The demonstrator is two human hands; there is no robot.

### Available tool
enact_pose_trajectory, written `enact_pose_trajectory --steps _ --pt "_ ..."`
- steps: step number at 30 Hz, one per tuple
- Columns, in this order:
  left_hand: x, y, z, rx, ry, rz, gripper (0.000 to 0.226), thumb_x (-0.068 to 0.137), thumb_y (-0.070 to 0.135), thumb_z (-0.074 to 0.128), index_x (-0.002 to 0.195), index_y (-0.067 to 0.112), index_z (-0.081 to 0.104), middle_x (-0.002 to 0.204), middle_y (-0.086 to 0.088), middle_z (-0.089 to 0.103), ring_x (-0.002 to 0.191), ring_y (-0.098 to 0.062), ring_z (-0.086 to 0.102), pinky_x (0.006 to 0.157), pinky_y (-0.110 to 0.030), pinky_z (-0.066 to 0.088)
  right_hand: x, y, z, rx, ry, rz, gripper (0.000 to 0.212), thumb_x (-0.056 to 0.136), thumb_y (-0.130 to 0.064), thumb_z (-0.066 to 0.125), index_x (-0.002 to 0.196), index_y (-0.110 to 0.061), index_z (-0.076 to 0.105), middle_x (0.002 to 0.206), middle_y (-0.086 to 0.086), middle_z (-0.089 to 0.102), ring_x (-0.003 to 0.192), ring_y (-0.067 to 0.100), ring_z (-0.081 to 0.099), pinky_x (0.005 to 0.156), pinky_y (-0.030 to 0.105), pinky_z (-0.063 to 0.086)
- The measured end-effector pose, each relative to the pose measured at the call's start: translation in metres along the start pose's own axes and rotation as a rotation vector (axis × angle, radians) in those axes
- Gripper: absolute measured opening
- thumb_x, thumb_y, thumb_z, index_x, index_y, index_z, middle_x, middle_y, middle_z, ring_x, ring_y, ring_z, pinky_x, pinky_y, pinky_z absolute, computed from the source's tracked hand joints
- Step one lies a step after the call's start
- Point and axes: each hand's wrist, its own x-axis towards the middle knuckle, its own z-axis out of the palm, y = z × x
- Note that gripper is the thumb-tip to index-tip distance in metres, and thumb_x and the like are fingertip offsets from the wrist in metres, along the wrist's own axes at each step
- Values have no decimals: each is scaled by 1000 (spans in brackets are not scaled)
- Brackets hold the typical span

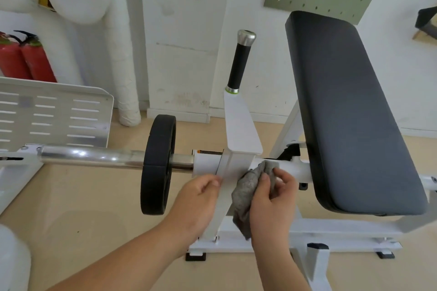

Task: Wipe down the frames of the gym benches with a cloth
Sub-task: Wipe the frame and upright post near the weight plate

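Two hands: left hand (201, 196) grips the one white frame upright (233, 165), right hand (272, 198) clutches one grey cloth (242, 196) against it; one weight plate (158, 165) nearby.

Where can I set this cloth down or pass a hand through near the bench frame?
The tan floor left of the weight plate, below the chrome bar, is bare. The top of the bench pad is bare too. It is crowded at the white crossbar, where the right hand grips the grey cloth and the left hand holds the white post.
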Motion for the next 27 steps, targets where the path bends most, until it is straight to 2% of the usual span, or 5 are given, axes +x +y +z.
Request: enact_pose_trajectory --steps 3,6,11,20,27 --pt "9 -9 -11 90 52 20 32 107 29 49 137 32 58 128 19 60 115 1 55 95 -16 42 3 2 21 -43 81 -127 18 103 -23 54 107 -41 53 116 -2 60 104 17 63 91 46 55" --pt "19 -15 -14 82 69 36 36 107 33 48 142 32 53 135 17 57 122 -2 54 107 -25 43 -14 12 43 -35 95 -202 27 109 -27 39 130 -29 56 144 -8 51 136 9 47 115 43 41" --pt "35 -26 -12 34 43 -2 37 107 33 48 144 33 51 138 17 57 126 -3 55 112 -34 46 -33 35 70 -197 28 -381 70 103 -46 31 163 -14 13 171 -7 -7 157 14 -8 126 52 12" --pt "46 -37 -20 14 -10 -41 40 109 28 43 148 34 46 146 16 51 135 -6 48 119 -37 38 -14 25 76 -117 52 -437 76 102 -38 46 163 -24 2 164 -3 13 151 4 17 116 10 21" --pt "48 -41 -17 108 -56 86 50 106 49 39 154 36 36 150 25 41 137 8 35 111 -16 27 -13 72 64 -208 -69 -337 70 94 -50 43 156 -35 14 158 1 26 148 18 28 117 55 34"
